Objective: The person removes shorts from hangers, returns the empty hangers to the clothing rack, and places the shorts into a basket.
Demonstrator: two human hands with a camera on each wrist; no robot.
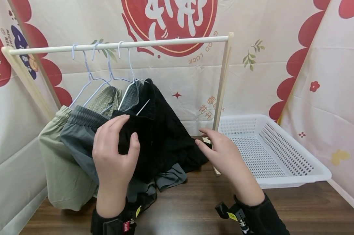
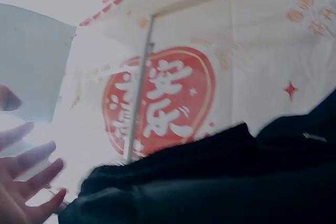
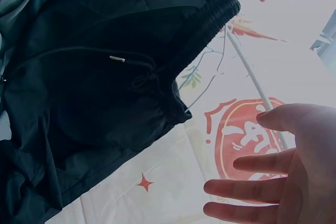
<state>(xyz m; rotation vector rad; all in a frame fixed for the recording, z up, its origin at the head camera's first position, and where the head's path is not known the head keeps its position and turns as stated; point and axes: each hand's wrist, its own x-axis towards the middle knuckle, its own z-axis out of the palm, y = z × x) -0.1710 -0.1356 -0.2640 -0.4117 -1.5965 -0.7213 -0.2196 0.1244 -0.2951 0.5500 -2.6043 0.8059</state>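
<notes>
Black pants with an elastic waist hang from a white hanger on the rack. A drawstring shows at their front in the right wrist view. My left hand is raised in front of the waistband, its fingers loosely bent and holding nothing. To the right of the pants, my right hand has its fingers extended, with nothing in its grasp. Grey pants and light green pants hang to the left on blue hangers. The black pants partly cover the grey ones.
The rack's white rail runs across the back, held by wooden side posts. A white perforated basket stands at the right on the brown wooden table. Printed cloth encloses the space behind and at the sides.
</notes>
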